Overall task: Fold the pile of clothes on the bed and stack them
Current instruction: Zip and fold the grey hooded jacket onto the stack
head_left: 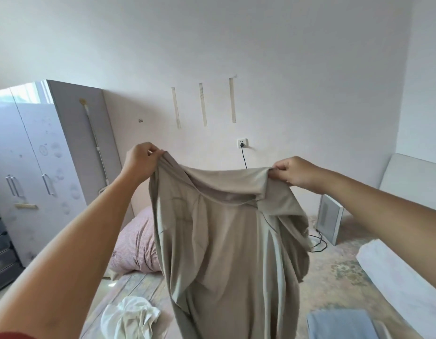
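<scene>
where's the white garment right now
In the head view the white garment lies crumpled on the bed at lower left, below the pink pillow and left of the hanging beige shirt.

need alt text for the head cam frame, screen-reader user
Both hands hold a beige shirt up by its top edge above the bed, the left hand and right hand each pinching a corner so it hangs open. A crumpled white garment lies on the bed lower left, folded blue cloth lower right, and a pink striped pillow behind.
</scene>
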### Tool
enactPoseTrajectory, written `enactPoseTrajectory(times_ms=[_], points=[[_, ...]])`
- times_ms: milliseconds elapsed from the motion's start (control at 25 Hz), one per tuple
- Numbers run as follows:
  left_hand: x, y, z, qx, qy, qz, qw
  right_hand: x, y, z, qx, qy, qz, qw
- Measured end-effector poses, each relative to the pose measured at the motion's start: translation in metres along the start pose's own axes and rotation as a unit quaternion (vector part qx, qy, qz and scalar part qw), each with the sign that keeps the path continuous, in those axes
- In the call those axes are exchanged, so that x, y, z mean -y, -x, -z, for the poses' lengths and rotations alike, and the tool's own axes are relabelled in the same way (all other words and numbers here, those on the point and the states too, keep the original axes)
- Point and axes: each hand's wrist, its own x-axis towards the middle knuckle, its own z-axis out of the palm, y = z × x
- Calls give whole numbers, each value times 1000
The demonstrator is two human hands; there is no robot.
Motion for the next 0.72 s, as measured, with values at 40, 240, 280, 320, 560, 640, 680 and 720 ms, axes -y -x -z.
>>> enactPoseTrajectory(times_ms=[40, 240, 280, 320, 560, 640, 680, 720], points=[[5, 1, -5, 18, -6, 10, 1000, 7, -1, -4, 4, -40, -8, 999], [8, 37, -58, 164, -91, 36, 982, 39, -11, -30, -34, -140, -69, 987], [4, 51, -69, 185, -107, 30, 977, 43, -14, -37, -51, -138, -88, 985], [1, 66, -78, 221, -85, 46, 970, 45, -16, -45, -64, -130, -106, 984], [-11, 124, -109, 428, 295, 328, 789, 42, -18, -88, -47, -18, -154, 987], [-16, 118, -109, 357, 381, 337, 784, 37, -17, -89, -26, 2, -161, 987], [-18, 114, -109, 316, 410, 335, 788, 35, -14, -88, -20, 2, -160, 987], [-19, 111, -108, 285, 432, 332, 789, 34, -10, -87, -15, -3, -160, 987]])
